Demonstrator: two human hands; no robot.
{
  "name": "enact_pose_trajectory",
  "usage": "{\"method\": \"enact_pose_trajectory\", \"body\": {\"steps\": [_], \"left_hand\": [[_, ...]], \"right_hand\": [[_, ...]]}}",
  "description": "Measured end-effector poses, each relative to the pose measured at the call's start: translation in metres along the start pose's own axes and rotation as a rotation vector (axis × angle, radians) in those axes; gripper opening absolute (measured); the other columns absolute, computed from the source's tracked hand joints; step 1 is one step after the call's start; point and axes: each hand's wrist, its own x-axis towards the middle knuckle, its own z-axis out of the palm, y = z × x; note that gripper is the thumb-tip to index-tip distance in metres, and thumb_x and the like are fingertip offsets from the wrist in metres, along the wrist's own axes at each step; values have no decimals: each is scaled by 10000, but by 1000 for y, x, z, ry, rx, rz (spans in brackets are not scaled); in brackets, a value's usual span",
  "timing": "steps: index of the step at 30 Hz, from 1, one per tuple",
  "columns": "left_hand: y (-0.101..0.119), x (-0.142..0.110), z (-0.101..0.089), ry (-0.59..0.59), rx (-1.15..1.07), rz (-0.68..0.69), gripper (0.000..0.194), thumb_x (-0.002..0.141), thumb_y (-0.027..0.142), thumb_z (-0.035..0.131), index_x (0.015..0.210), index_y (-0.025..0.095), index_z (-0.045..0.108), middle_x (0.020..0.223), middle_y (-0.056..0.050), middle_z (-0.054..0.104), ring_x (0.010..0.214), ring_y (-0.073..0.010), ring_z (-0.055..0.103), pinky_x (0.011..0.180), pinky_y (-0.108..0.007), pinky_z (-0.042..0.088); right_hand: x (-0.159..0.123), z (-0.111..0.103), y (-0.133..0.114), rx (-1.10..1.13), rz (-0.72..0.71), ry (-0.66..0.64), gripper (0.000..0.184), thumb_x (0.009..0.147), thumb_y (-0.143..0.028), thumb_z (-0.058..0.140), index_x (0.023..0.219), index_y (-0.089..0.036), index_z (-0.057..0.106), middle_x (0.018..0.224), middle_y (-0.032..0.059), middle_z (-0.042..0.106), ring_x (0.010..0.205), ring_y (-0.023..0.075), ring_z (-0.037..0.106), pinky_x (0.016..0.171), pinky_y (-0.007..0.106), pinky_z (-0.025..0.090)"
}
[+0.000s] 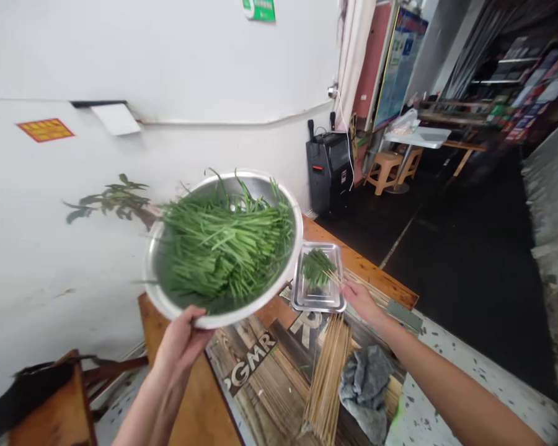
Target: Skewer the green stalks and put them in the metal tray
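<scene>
My left hand point(180, 342) grips the near rim of a large steel bowl point(279, 186) and holds it tilted above the wooden table point(186, 409). The bowl is full of long green chives point(223, 248). My right hand point(360, 298) reaches to the right edge of a small steel tray point(317, 298) on the table, fingers closed around a thin skewer with chives point(317, 266) threaded on it, lying over the tray. A bundle of bamboo skewers point(328, 371) lies on the table just below the tray.
A grey cloth point(367, 387) lies beside the skewers. A printed board point(255, 365) covers part of the table. A white wall stands behind. A black speaker box point(329, 170), plastic stools point(385, 170) and a white table point(421, 136) stand further back. A wooden stool point(51, 409) is at lower left.
</scene>
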Motion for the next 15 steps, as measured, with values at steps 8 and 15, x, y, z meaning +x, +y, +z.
{"method": "enact_pose_trajectory", "body": {"steps": [8,15], "left_hand": [[-75,-191,-168,183,-26,-78,174,669,-31,478,610,127,524,525,-5,573,430,-106,540,417,-189,477],[-170,-388,-292,383,-256,-16,173,675,-31,490,684,120,573,585,-13,618,467,-115,569,499,-231,526]], "right_hand": [[-210,-73,45,474,196,-142,543,660,-674,557,846,-164,572,524,-92,293,390,43,197,399,194,132],[-342,-124,111,317,274,-302,513,650,-615,624,913,-183,545,554,-72,369,426,66,309,420,199,194]]}}
